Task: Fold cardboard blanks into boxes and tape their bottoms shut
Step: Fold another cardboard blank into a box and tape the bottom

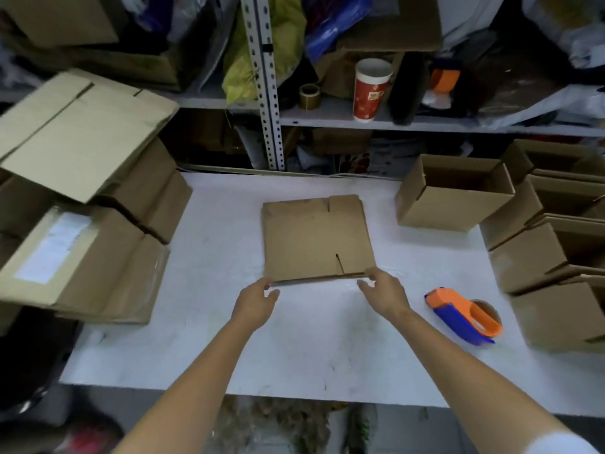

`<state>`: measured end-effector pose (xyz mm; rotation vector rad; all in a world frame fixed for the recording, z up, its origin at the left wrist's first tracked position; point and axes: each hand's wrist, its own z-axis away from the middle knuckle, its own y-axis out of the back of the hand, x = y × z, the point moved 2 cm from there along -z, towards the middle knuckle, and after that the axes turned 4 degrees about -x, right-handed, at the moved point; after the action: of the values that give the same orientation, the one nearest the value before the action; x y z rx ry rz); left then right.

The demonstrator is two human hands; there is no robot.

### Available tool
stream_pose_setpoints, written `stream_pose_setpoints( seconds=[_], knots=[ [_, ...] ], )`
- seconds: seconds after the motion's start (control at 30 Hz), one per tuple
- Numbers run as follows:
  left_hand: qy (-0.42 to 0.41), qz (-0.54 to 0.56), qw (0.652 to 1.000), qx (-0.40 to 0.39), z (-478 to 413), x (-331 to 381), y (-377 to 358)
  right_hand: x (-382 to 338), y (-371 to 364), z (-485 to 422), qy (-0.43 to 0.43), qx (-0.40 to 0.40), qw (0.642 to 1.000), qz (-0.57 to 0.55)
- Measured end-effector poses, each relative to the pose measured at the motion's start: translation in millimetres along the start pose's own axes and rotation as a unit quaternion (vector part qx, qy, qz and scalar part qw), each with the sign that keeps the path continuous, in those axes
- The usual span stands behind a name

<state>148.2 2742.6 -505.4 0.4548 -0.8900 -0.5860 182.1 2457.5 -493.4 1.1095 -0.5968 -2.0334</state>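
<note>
Blank being started. A flat blank point(316, 237) lies at the centre of the table point(229, 339), not yet opened or taped. The left hand point(258, 303) and right hand point(383, 293) each pinch its 6 o'clock edge between thumb and fingertips. At 2 to 3 o'clock, made-up boxes point(438, 211) stand open-topped. The nearest looks bare inside; the others are too dark to tell. The tape dispenser point(465, 319) lies untouched at 4 o'clock, and a stack of blanks point(82, 263) waits at 9.
</note>
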Motion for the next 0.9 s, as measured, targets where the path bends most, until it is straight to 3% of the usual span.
stream_pose_setpoints(
  seconds=[0.17, 0.47, 0.67, 0.8, 0.9],
  knots=[
    [0.029, 0.042, 0.997, 0.062, -66, 21, 16, -22, 13, -71, -0.01, 0.052, 0.998, -0.033],
    [0.115, 0.027, 0.993, 0.022, -120, 31, -4, -34, -15, -133, -0.017, -0.004, 0.999, -0.045],
    [0.066, 0.192, 0.977, 0.058, -83, 52, -1, -42, -12, -101, -0.069, -0.013, 0.962, -0.266],
    [-0.009, 0.254, 0.966, 0.047, -50, 77, 6, -49, -11, -61, -0.06, -0.046, 0.908, -0.412],
    [-0.048, 0.301, 0.951, 0.048, -16, 85, 12, -56, 3, -18, 0.006, -0.04, 0.903, -0.429]
  ],
)
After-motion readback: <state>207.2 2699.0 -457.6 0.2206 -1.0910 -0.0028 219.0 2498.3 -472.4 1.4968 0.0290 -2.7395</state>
